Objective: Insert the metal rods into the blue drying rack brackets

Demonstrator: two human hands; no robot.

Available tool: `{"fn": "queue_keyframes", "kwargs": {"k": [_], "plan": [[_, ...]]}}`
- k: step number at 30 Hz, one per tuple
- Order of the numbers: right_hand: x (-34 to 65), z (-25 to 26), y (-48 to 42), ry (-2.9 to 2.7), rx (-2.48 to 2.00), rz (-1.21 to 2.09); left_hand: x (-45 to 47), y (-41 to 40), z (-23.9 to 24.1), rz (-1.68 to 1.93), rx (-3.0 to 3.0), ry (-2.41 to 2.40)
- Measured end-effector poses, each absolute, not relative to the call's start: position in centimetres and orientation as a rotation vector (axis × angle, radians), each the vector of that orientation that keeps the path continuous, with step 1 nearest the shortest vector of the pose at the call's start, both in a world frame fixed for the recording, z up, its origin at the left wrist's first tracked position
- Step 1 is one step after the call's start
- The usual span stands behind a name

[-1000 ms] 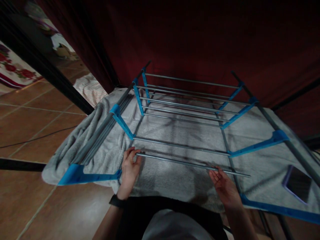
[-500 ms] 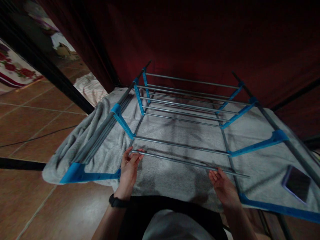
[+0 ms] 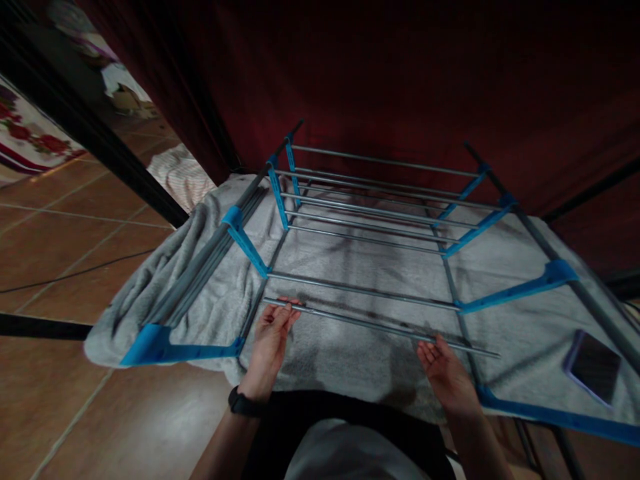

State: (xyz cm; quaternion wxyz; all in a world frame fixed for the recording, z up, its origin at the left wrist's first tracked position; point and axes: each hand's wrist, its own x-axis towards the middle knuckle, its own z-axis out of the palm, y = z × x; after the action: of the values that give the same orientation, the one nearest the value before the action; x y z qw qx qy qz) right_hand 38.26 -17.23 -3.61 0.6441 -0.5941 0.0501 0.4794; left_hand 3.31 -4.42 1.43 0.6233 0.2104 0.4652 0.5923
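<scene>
A thin grey metal rod (image 3: 357, 321) lies across both my hands, low over the blanket. My left hand (image 3: 273, 331), with a black band on its wrist, pinches it near its left end. Fingers of my right hand (image 3: 441, 363) close round the rod short of its right end, which sticks out past them. Beyond it stands a rack frame of grey tubes and blue plastic brackets (image 3: 249, 244), with several rods spanning its two sides. The nearest fitted rod (image 3: 360, 291) runs roughly parallel to the held one. Two front brackets, left (image 3: 175, 350) and right (image 3: 550, 415), flank my hands.
A grey blanket (image 3: 350, 363) lies under the rack. Several loose grey tubes (image 3: 205, 277) rest along its left side. A phone (image 3: 593, 367) lies at the right. Behind is a dark red surface (image 3: 400, 80); tiled floor (image 3: 65, 267) extends at left.
My left hand has shifted a little to the right along the rod, away from its left end. My right hand and the rod stay nearly in place.
</scene>
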Motion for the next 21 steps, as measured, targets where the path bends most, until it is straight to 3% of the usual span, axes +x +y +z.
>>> {"fn": "queue_keyframes", "kwargs": {"k": [21], "plan": [[36.7, -3.6, -17.3, 0.14, -1.361, 1.178, 7.7, -6.0, 1.2, 1.172, 0.489, 1.101]]}}
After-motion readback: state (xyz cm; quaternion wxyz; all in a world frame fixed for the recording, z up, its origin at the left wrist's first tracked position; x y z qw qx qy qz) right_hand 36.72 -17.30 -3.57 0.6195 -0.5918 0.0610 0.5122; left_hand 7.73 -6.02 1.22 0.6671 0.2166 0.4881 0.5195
